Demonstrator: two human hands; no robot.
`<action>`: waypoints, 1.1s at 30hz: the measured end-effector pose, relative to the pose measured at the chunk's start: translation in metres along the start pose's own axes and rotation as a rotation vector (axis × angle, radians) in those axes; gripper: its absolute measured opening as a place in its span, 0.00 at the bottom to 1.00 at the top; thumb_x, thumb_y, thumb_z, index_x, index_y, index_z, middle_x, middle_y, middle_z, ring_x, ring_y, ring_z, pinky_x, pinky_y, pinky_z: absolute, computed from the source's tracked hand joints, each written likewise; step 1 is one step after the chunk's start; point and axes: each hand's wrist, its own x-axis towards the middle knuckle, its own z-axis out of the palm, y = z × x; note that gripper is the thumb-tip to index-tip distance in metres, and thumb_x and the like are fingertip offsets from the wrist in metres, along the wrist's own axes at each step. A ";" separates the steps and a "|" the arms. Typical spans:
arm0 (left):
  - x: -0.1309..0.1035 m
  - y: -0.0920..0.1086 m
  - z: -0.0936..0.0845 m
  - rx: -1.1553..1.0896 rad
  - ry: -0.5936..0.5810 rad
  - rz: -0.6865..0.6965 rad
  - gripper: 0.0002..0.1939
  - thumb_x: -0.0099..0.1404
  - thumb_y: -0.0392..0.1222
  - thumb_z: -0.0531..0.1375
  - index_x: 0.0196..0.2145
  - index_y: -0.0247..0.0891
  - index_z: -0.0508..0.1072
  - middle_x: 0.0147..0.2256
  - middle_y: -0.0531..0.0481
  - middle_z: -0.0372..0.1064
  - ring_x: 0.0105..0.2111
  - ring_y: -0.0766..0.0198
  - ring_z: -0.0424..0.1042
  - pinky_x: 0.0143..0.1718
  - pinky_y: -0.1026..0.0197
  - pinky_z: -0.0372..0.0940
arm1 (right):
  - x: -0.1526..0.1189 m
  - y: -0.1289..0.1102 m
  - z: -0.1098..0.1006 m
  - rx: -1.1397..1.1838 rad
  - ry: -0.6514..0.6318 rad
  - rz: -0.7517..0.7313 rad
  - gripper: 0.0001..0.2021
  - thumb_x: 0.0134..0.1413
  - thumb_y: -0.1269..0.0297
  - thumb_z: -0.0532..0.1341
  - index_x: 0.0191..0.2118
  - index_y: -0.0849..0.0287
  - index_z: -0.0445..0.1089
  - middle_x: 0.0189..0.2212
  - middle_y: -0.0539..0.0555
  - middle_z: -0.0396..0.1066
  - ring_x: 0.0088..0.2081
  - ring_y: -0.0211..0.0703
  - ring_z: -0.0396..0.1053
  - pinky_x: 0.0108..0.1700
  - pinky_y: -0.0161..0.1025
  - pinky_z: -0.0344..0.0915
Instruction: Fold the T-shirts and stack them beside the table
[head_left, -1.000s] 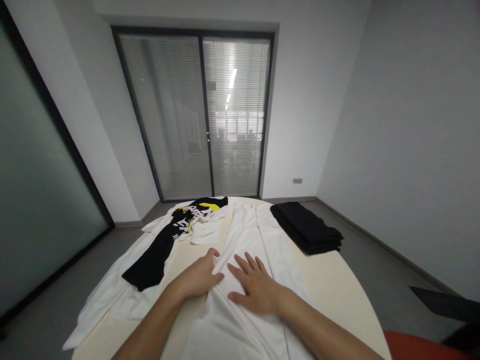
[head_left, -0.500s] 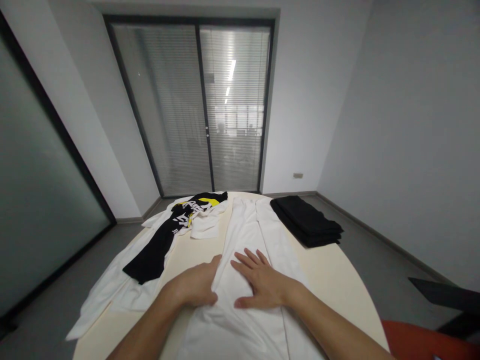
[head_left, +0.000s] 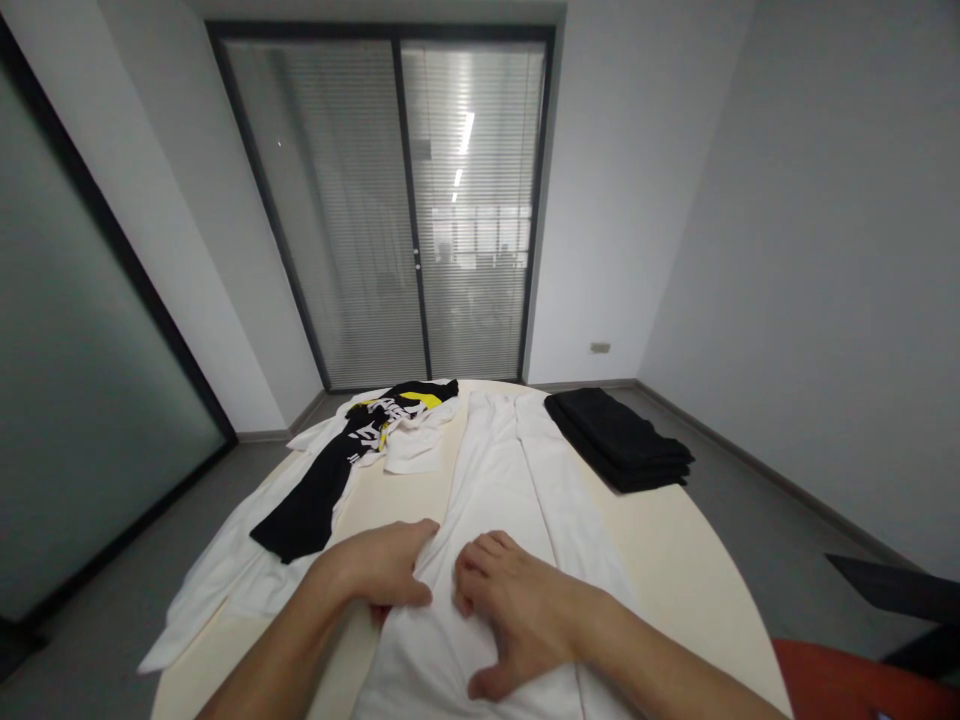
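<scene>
A white garment [head_left: 499, 470] lies lengthwise down the middle of the pale round table [head_left: 675, 560], its folded edges running away from me. My left hand [head_left: 390, 565] rests at the garment's left edge. Its thumb and index finger are apart against the cloth, and the other fingers are partly hidden below. On top of the garment is my right hand [head_left: 521, 600], palm down, fingers bent and thumb spread away from them. I see no cloth pinched in it. Soft wrinkles show around both hands.
At the left lie white clothes [head_left: 217, 580] and a black shirt [head_left: 307, 510] with white and yellow print. A stack of folded black clothes [head_left: 619, 440] sits at the far right. Beyond the table's right edge is a red chair seat [head_left: 847, 680]. Glass doors [head_left: 345, 220] stand behind.
My right hand has drawn back towards me over the garment, and its stretched fingers have bent. My left hand has shifted slightly left along the edge. The view has moved a little.
</scene>
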 end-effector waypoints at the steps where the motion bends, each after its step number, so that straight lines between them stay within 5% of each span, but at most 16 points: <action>1: 0.000 0.000 0.000 0.013 -0.022 0.002 0.26 0.48 0.42 0.63 0.48 0.40 0.71 0.35 0.49 0.76 0.31 0.54 0.76 0.28 0.61 0.66 | 0.001 -0.001 0.002 0.001 -0.036 -0.066 0.25 0.41 0.45 0.69 0.42 0.56 0.73 0.39 0.55 0.72 0.43 0.49 0.68 0.52 0.47 0.60; 6: 0.002 0.002 -0.002 0.060 -0.071 -0.007 0.20 0.49 0.41 0.61 0.42 0.40 0.70 0.34 0.48 0.75 0.29 0.55 0.76 0.22 0.64 0.62 | 0.002 -0.009 0.011 -0.011 -0.132 -0.277 0.14 0.53 0.53 0.64 0.43 0.53 0.75 0.33 0.48 0.73 0.36 0.42 0.69 0.40 0.38 0.59; 12: 0.005 0.001 -0.001 -0.128 -0.222 -0.090 0.28 0.49 0.38 0.61 0.50 0.39 0.64 0.29 0.51 0.74 0.23 0.56 0.75 0.17 0.64 0.65 | 0.000 -0.012 0.014 -0.035 -0.099 -0.298 0.23 0.53 0.54 0.66 0.56 0.46 0.71 0.48 0.52 0.71 0.44 0.45 0.68 0.45 0.40 0.58; 17: 0.007 0.000 0.001 -0.163 -0.260 -0.118 0.23 0.49 0.36 0.59 0.45 0.39 0.62 0.24 0.54 0.70 0.20 0.56 0.74 0.14 0.65 0.62 | 0.002 -0.007 0.021 0.004 -0.075 -0.270 0.29 0.47 0.48 0.68 0.56 0.48 0.71 0.48 0.53 0.71 0.43 0.46 0.68 0.46 0.40 0.59; 23: 0.002 0.004 -0.001 -0.196 -0.260 -0.087 0.25 0.49 0.42 0.64 0.42 0.42 0.58 0.31 0.54 0.70 0.21 0.60 0.73 0.13 0.66 0.60 | 0.000 0.006 -0.002 0.192 -0.115 -0.062 0.17 0.49 0.50 0.68 0.43 0.53 0.76 0.33 0.48 0.74 0.32 0.37 0.69 0.37 0.32 0.59; 28: -0.003 0.015 0.000 -0.161 -0.270 0.022 0.32 0.47 0.44 0.68 0.47 0.43 0.56 0.32 0.57 0.67 0.20 0.63 0.69 0.14 0.66 0.56 | -0.007 0.028 -0.021 0.165 0.117 0.302 0.15 0.57 0.63 0.62 0.51 0.54 0.71 0.32 0.49 0.76 0.32 0.38 0.70 0.35 0.32 0.58; 33: -0.005 0.022 0.002 -0.088 -0.342 0.025 0.36 0.43 0.44 0.72 0.48 0.44 0.62 0.27 0.61 0.67 0.19 0.64 0.69 0.18 0.66 0.56 | -0.011 0.042 -0.016 0.182 0.156 0.325 0.18 0.57 0.62 0.62 0.53 0.55 0.71 0.34 0.50 0.76 0.33 0.38 0.70 0.37 0.33 0.59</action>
